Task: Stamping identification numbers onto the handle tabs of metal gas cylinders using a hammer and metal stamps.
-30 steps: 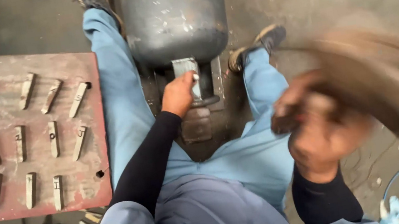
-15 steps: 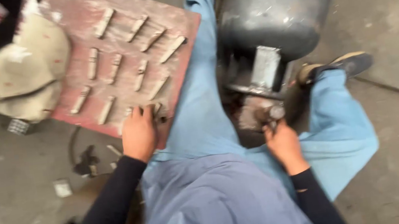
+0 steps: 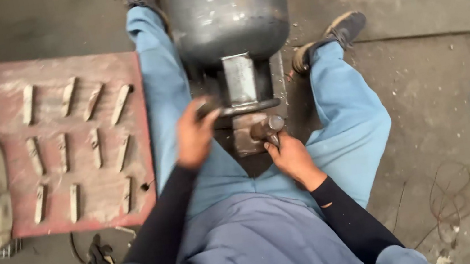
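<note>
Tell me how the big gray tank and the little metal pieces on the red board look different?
The gray tank is one big, round, dark thing between the person's legs; the metal pieces are many small, flat, pale strips. The tank sits on the floor, while the pieces lie in rows on the red board. Both look like metal.

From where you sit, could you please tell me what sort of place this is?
Probably a metal workshop: a grey steel tank lies on a stained concrete floor, and rows of small metal pieces sit on a rusty red plate.

The grey steel cylinder [image 3: 226, 8] is cut off at the top edge; the left hand [image 3: 195, 137] is motion-blurred.
</note>
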